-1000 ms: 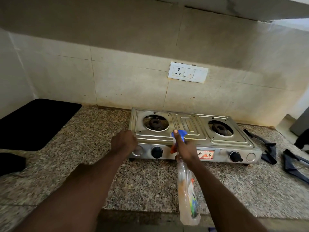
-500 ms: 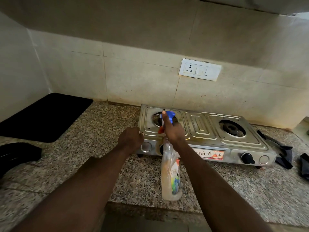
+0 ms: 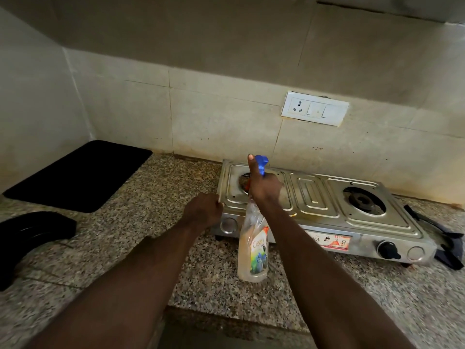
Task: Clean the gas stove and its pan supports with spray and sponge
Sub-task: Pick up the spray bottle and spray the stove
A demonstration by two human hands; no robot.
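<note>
Left hand (image 3: 202, 211) has its fingers curled onto the front-left corner of the gas stove (image 3: 314, 195). The right hand (image 3: 264, 188) is wrapped round the neck of the spray bottle (image 3: 253, 250), thumb sticking straight up beside the blue trigger head (image 3: 261, 163). Nearest to the camera is the speckled granite counter (image 3: 125, 248), with one dark curved thing (image 3: 32, 230) at its left edge; can't tell what it is. The bottle, just one, hangs roughly upright in front of the stove and blocks a chunk of the front panel, so only one black knob (image 3: 387, 249) shows. The right hand covers most of the left burner, so of the two wells only the right burner (image 3: 363, 200) is in plain sight. Black pan supports (image 3: 450, 245) lie just off the stove's right end, and I can't count them. Further back there's one black mat (image 3: 78, 175) on the left and one white socket plate (image 3: 314, 112) on the tiled wall.
</note>
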